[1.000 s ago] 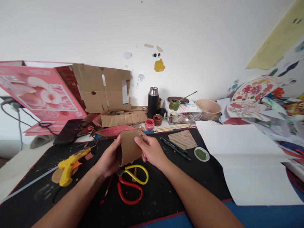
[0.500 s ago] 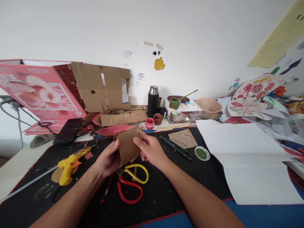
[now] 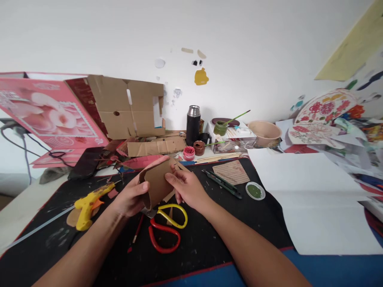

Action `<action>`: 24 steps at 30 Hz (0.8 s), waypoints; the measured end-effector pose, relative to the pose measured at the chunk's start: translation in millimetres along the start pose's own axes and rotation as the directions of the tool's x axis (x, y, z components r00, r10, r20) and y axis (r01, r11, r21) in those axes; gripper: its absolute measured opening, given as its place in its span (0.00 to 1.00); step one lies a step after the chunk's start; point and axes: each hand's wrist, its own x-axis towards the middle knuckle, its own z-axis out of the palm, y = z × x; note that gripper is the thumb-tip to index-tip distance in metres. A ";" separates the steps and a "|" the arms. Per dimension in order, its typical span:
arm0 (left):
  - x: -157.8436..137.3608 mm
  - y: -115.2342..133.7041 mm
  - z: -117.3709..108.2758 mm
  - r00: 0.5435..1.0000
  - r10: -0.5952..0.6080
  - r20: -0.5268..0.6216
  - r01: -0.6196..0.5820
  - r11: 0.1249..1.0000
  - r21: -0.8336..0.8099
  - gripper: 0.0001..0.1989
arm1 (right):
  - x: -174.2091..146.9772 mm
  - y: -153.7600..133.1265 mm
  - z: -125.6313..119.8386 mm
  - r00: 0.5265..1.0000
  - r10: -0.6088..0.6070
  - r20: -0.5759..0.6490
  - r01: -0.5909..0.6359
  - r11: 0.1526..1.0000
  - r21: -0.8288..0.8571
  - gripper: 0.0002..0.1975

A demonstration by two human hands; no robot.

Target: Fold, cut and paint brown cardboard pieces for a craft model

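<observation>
A folded brown piece of cardboard [image 3: 158, 181] is held up between my two hands above the black mat [image 3: 209, 247]. My left hand [image 3: 131, 196] grips its left side, with the thumb on the near edge and the other fingers hidden behind. My right hand [image 3: 187, 185] pinches its right side between thumb and fingers. Just below the cardboard lie scissors [image 3: 172, 224] with one yellow and one red handle loop; their blades are partly hidden under the left hand and cardboard. A thin red-tipped paintbrush [image 3: 135, 237] rests left of them.
A yellow hot glue gun [image 3: 88, 209] lies at left. To the right are a dark green cutter [image 3: 222, 184], corrugated cardboard [image 3: 231, 172], a lid of green paint [image 3: 255, 191] and white paper [image 3: 323, 215]. Behind stand a black flask [image 3: 193, 126], paint jars [image 3: 188, 153] and a pink box [image 3: 54, 111].
The cardboard has tilted and shifted slightly left in my hands, and its folded left edge shows more. My left hand has moved a little left. The view has shifted slightly.
</observation>
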 end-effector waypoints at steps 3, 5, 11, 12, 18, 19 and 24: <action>1.5 -0.2 2.8 0.999 -0.004 -0.032 0.004 1.000 0.012 0.48 | 0.5 1.0 0.8 1.000 0.004 0.015 -0.004 1.000 -0.002 0.29; 2.6 -0.3 3.8 0.998 -0.005 -0.067 0.007 1.000 0.023 0.47 | 0.7 1.8 1.4 1.000 -0.002 0.015 0.003 1.000 -0.007 0.28; 6.7 7.8 -2.7 0.962 0.090 -0.256 -0.085 0.996 0.029 0.42 | -0.4 0.2 -2.6 0.995 -0.032 -0.097 0.024 0.996 -0.083 0.23; 8.2 9.6 -5.3 0.949 0.114 -0.295 -0.111 0.993 0.027 0.42 | -1.2 -0.9 -3.7 0.993 -0.052 -0.106 0.039 0.991 -0.125 0.23; 21.7 12.9 -22.7 0.813 0.231 -0.534 -0.297 0.954 -0.040 0.26 | -12.0 -9.8 4.9 0.983 -0.157 0.097 0.185 0.850 -0.492 0.16; 23.7 12.6 -24.7 0.793 0.237 -0.561 -0.326 0.943 -0.063 0.23 | -13.7 -10.2 8.7 0.979 -0.150 0.138 0.201 0.818 -0.539 0.14; 30.2 11.0 -32.8 0.755 0.226 -0.615 -0.410 0.895 -0.174 0.16 | -16.0 -11.1 23.5 0.981 -0.076 0.177 0.182 0.676 -0.714 0.10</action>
